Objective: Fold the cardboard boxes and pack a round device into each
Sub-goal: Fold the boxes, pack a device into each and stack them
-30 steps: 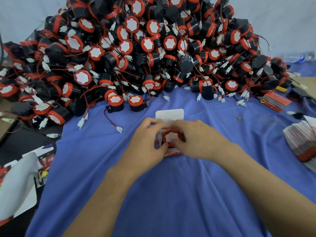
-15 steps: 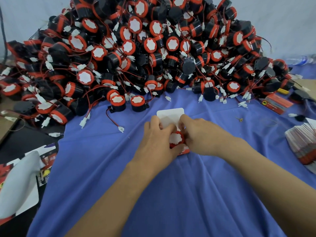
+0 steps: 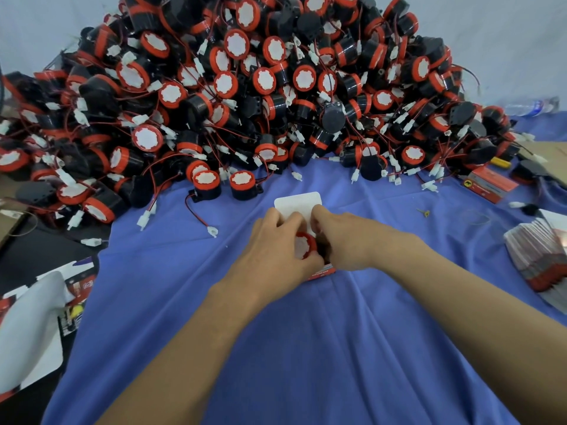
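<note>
A small red cardboard box (image 3: 322,273) stands on the blue cloth with its white top flap (image 3: 297,201) open and pointing away from me. A round device (image 3: 303,246) with a red rim and white face sits in the box mouth. My left hand (image 3: 276,256) curls round the box and device from the left. My right hand (image 3: 340,240) grips them from the right, fingertips at the flap's base. Most of the box is hidden under both hands.
A tall heap of black-and-red round devices (image 3: 245,96) with wires and white plugs fills the back. A stack of flat boxes (image 3: 540,256) lies at the right edge. One folded red box (image 3: 491,185) rests at back right. Papers (image 3: 30,326) lie at left.
Both hands have closed in over the device, which has sunk deeper into the box. The left hand now covers more of it.
</note>
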The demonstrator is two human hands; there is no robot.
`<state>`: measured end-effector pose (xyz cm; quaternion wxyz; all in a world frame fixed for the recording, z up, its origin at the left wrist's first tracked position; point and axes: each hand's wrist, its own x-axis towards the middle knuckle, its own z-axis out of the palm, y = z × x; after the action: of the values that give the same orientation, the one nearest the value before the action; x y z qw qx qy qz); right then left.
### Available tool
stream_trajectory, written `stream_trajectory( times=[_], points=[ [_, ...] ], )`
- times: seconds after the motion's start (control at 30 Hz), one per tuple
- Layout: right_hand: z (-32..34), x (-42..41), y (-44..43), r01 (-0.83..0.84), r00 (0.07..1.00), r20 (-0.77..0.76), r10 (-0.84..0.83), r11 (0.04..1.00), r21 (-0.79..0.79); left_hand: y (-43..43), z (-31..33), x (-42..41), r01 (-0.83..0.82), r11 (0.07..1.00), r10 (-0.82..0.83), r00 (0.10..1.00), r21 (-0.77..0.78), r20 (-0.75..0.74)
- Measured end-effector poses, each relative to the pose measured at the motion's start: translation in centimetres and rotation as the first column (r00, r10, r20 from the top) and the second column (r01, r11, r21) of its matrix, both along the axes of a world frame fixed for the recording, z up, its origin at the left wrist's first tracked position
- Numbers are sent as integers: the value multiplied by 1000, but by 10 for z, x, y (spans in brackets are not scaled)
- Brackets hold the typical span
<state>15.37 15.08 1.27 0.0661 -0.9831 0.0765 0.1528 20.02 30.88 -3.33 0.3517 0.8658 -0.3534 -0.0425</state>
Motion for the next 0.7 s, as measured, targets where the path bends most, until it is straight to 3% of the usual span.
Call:
stream_trajectory(
  times=[0.2,0.47,0.7],
  points=[
    [-3,9,7,-36,994,97,58,977,-210,-3,2,1,8,998,-4,997,54,-72],
    [-5,9,4,-85,985,124,118,966,-244,-4,4,0,-19,997,27,994,72,-102],
    [-4,-6,3,-11,975,217,44,988,-154,-7,9,-2,-37,991,47,996,127,-77]
  ],
)
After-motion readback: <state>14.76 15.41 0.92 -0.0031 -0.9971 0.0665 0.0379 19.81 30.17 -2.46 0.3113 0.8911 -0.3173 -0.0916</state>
